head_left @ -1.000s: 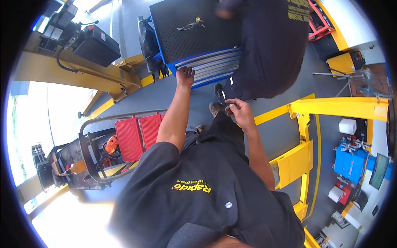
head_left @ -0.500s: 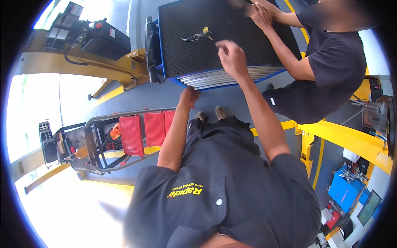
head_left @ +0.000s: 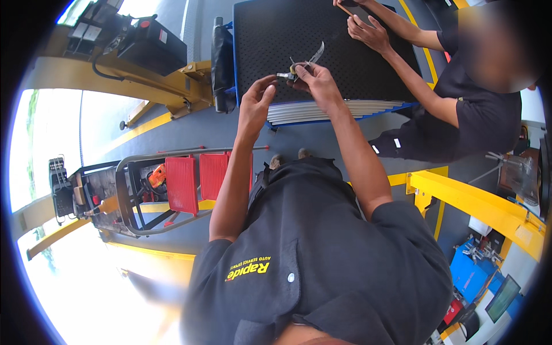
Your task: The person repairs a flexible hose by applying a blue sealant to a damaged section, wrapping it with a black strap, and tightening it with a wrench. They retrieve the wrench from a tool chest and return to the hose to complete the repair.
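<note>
My right hand [head_left: 322,86] is above the near part of the black perforated cart top [head_left: 261,34], closed on a small bunch of keys [head_left: 284,75]. A yellow piece shows at the fingertips, and a loose silvery strap or wire [head_left: 317,53] sticks up beyond them. My left hand [head_left: 253,108] is raised just to the left of the keys. Its thumb and fingers are apart, with nothing seen between them. Below my hands, the cart's front has a stack of silvery drawer edges [head_left: 322,112].
At the cart's right, a person in dark clothes [head_left: 483,123] holds a thin flat object [head_left: 345,8]. On the left are a yellow lift arm [head_left: 149,86], a black box [head_left: 152,46] and a step ladder with red treads [head_left: 181,184]. A yellow beam [head_left: 471,192] crosses the right.
My right hand has picked the keys up off the cart top. The left hand has risen from the cart's front edge toward them. The other person has shifted slightly, with hands apart.
</note>
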Demonstrator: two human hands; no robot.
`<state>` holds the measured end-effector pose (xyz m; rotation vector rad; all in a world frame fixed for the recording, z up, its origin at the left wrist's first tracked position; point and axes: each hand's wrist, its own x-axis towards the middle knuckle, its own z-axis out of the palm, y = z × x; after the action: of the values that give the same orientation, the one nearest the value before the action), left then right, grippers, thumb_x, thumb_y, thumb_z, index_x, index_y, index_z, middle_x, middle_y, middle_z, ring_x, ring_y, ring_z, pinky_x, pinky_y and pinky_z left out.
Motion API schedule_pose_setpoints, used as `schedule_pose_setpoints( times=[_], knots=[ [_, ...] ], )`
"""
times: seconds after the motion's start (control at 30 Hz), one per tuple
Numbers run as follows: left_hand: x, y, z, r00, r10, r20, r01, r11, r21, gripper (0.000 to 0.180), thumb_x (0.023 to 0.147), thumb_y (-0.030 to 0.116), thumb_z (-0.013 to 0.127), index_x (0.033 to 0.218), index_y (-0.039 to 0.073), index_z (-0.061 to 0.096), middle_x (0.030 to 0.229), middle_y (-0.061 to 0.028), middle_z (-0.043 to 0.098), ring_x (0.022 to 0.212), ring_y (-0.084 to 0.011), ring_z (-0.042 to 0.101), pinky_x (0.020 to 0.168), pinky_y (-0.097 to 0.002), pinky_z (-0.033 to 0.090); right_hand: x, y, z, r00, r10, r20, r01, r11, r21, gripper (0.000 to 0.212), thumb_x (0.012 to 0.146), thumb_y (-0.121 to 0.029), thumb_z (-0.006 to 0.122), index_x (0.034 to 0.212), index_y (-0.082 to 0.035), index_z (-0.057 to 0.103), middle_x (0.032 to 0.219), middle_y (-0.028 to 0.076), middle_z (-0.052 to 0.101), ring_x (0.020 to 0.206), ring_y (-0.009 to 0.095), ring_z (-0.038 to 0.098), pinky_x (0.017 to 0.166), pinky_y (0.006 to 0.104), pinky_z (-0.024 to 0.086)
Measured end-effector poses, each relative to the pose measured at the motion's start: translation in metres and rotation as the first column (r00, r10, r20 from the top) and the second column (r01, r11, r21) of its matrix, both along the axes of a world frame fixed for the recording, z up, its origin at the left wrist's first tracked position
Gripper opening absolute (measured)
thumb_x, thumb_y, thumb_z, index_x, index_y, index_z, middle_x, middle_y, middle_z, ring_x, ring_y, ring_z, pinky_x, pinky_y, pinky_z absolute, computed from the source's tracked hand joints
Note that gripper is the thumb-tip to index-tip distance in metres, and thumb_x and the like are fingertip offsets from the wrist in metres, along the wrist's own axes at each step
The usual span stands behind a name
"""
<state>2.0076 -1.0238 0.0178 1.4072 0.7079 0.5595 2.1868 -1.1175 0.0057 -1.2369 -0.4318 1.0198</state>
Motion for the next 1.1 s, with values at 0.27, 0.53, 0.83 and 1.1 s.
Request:
schedule_pose_setpoints(
  times=[0.27,0.53,0.83,1.1],
  knots=[
    [0.05,-0.02,0.008,0.988,0.018,0.151,-0.008,0.998,-0.067,0.018,0.098,0.009,0.071,0.114,0.003,0.076,0.106,-0.0063,0.075,0.097,-0.0121,0.067,0.088,-0.0267,0.051,-0.015,-0.07,0.032,0.983,-0.105,-0.149,0.12,0.989,0.091,0.027,0.108,-0.013,0.051,0.129,0.002,0.057,0.117,0.014,0.069,0.102,0.019,0.071,0.093,0.0319,0.058],
    [0.067,-0.062,0.017,0.992,-0.126,0.019,0.126,0.992,-0.006,0.026,0.094,0.011,0.075,0.118,0.0,0.072,0.099,-0.0063,0.074,0.091,-0.0099,0.066,0.082,-0.0245,0.051,-0.032,-0.122,0.03,0.141,-0.133,0.981,0.421,0.905,0.062,0.047,0.095,-0.018,0.068,0.138,-0.002,0.056,0.137,0.021,0.059,0.129,0.035,0.057,0.106,0.044,0.048],
    [0.063,-0.081,-0.063,0.97,-0.215,-0.116,0.107,0.8,-0.59,0.037,0.101,0.025,0.069,0.127,-0.001,0.064,0.111,-0.0115,0.073,0.104,-0.0182,0.069,0.09,-0.0304,0.056,-0.029,-0.145,-0.069,0.322,-0.188,0.928,0.62,0.782,-0.056,0.019,0.101,-0.02,0.061,0.099,-0.002,0.068,0.081,0.016,0.071,0.078,0.036,0.07,0.077,0.0468,0.052],
    [-0.001,0.011,-0.243,0.945,0.29,-0.152,-0.262,0.392,-0.882,0.022,0.101,0.014,0.052,0.113,0.002,0.065,0.118,-0.0155,0.068,0.108,-0.0302,0.066,0.089,-0.0397,0.057,-0.017,-0.149,-0.089,0.279,0.01,0.96,0.655,0.729,-0.198,0.023,0.1,-0.018,0.06,0.08,-0.007,0.06,0.071,0.013,0.067,0.069,0.034,0.067,0.069,0.046,0.051]
  ],
)
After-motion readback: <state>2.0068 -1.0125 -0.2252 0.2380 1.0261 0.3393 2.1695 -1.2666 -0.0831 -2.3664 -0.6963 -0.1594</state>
